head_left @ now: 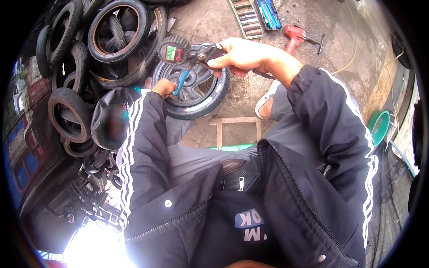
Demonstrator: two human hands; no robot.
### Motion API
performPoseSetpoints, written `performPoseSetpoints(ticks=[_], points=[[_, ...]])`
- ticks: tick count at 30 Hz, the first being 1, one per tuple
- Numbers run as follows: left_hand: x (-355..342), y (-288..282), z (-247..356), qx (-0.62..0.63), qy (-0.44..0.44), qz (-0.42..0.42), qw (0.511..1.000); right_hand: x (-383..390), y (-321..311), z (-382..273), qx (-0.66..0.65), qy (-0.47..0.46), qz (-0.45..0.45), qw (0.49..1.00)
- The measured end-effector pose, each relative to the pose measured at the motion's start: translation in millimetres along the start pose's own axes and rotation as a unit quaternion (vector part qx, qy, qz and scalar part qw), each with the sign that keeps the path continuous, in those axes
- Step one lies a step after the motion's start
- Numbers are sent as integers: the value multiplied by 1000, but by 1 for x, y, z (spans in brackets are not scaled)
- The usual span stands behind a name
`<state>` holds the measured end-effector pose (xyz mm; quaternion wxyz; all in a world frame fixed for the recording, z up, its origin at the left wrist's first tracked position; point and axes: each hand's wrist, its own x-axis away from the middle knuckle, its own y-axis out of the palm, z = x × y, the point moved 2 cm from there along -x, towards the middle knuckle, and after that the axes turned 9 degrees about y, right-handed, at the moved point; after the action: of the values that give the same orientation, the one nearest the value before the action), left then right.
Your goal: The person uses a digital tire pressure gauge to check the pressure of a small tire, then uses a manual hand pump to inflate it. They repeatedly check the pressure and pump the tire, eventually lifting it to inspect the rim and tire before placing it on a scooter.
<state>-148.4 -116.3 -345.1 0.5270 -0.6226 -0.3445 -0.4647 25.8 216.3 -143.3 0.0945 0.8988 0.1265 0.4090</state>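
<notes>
A tyre inflator with a round black gauge and a green display (171,53) hangs over a motorcycle wheel (192,107). My right hand (237,56) is closed around its handle, thumb on top. From the inflator a short blue hose (181,82) curves down to my left hand (164,88), whose fingers are closed at its lower end by the wheel's left side. Whatever end piece sits inside those fingers is hidden. The wheel, with dark spokes and a black tyre, lies flat on the floor, partly covered by the inflator and both hands.
Old tyres (118,56) are heaped at the far left, beside a black rubber bucket (100,118). A red impact wrench (295,38), a socket case (246,20) and a blue tool box (269,13) lie at the back. A small wooden stool frame (237,119) stands between my legs; a green ring (379,127) is at right.
</notes>
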Motion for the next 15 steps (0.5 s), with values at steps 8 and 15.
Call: performPoseSetpoints(ticks=[8, 15], points=[[-8, 3, -6, -23, -2, 8, 1000, -1, 3, 3, 15, 30, -16, 999], [-2, 3, -1, -29, -10, 29, 999, -3, 5, 3, 41, 31, 13, 999]])
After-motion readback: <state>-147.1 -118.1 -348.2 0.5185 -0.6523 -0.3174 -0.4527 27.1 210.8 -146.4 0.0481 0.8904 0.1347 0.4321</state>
